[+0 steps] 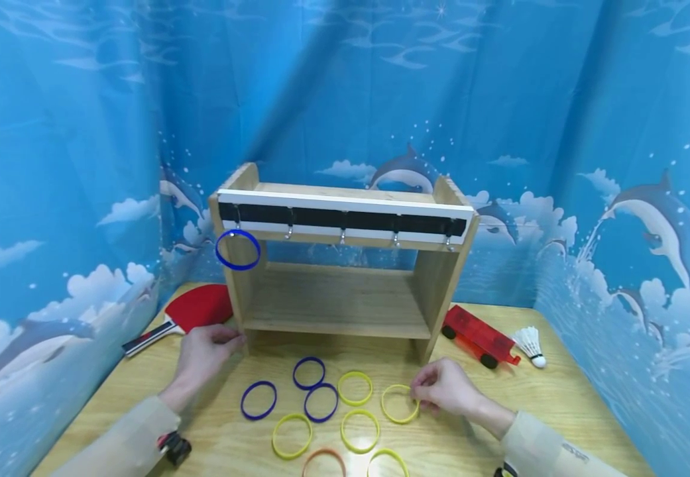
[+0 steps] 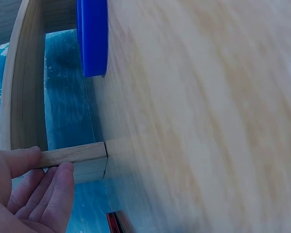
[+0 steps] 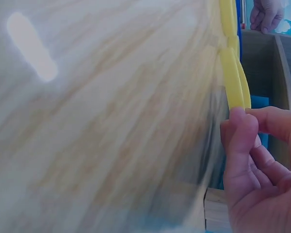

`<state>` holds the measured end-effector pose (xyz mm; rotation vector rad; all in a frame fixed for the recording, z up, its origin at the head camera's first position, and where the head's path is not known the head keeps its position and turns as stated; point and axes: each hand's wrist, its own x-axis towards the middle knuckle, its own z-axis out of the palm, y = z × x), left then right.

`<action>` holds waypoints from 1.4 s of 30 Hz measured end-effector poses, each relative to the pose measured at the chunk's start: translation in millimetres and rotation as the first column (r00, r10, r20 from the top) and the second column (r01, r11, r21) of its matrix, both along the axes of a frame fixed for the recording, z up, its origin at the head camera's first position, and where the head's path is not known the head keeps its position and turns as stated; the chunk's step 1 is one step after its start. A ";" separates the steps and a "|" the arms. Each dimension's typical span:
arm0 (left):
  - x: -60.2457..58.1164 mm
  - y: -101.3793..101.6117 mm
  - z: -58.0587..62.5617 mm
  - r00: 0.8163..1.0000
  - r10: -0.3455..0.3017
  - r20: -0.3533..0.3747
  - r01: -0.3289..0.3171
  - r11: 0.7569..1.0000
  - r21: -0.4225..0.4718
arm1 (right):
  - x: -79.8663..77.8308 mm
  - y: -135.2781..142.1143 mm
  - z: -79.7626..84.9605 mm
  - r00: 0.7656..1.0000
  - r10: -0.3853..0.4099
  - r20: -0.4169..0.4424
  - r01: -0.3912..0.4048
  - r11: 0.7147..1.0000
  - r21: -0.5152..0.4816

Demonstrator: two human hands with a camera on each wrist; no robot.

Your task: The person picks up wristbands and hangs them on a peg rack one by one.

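My right hand [image 1: 447, 387] pinches a yellow wristband [image 1: 385, 405] at its right edge, close to the tabletop; the right wrist view shows thumb and finger meeting on the band [image 3: 235, 80]. With thumb and fingers, my left hand [image 1: 204, 351] grips the lower left side panel of a wooden shelf stand [image 1: 345, 298], as the left wrist view shows. Along the stand's top runs a black strip with several metal hooks [image 1: 343, 236]. A blue wristband [image 1: 238, 267] hangs from the leftmost hook. In front of the stand lie several blue wristbands [image 1: 259, 417], several yellow wristbands [image 1: 291, 457] and an orange one [image 1: 324, 450].
A red table tennis paddle [image 1: 201, 309] lies left of the stand, behind my left hand. To the right are a red toy wagon [image 1: 480, 338] and a white shuttlecock [image 1: 528, 343]. Dolphin-printed blue curtains [image 1: 345, 86] enclose the wooden table [image 1: 565, 397] at the back and sides.
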<state>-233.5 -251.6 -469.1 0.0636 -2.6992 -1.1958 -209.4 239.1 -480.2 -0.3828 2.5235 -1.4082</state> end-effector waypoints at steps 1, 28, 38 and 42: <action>-0.2 0.1 -0.2 1.000 0.000 0.000 0.000 1.000 0.001 | 0.3 -0.5 1.1 1.000 -0.001 0.000 0.001 1.000 -0.003; -1.1 0.4 -2.6 1.000 0.011 0.002 -0.011 1.000 0.001 | 3.0 -22.0 43.0 0.999 0.011 0.045 -0.005 0.990 -0.144; -1.3 0.4 -1.4 1.000 0.010 0.012 -0.011 1.000 0.013 | 5.9 -37.4 62.7 0.999 0.021 0.028 -0.014 0.971 -0.238; -1.3 0.5 -1.9 1.000 0.012 0.013 -0.012 1.000 0.014 | 6.7 -45.7 70.0 0.999 0.023 0.022 -0.017 0.969 -0.247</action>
